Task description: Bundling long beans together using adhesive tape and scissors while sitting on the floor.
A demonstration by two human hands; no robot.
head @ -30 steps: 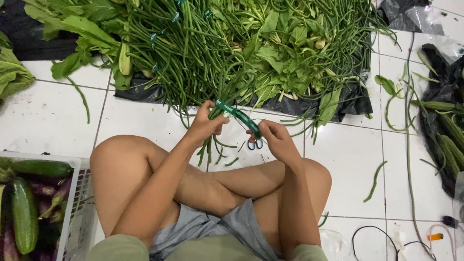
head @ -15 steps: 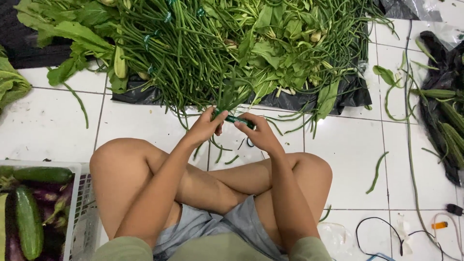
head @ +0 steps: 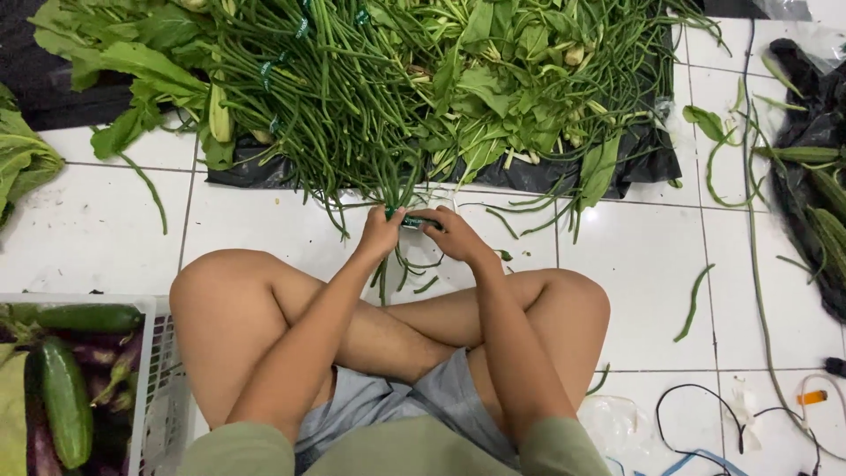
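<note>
I sit cross-legged on white floor tiles. Both hands meet in front of my knees at the cut ends of a bundle of long green beans. My left hand grips the bundle's stems. My right hand pinches a green band or tape that runs across the stems between the two hands. The bean ends hang below my hands toward my shins. How the band is wrapped is hidden by my fingers.
A big heap of long beans and leafy greens lies on black plastic sheeting ahead. A white crate with cucumbers and aubergines stands at lower left. Loose beans, a black bag and cables lie to the right.
My hands have come together and moved forward to the bean bundle. The green band, stretched long between them a second ago, now spans only a short gap at the stems.
</note>
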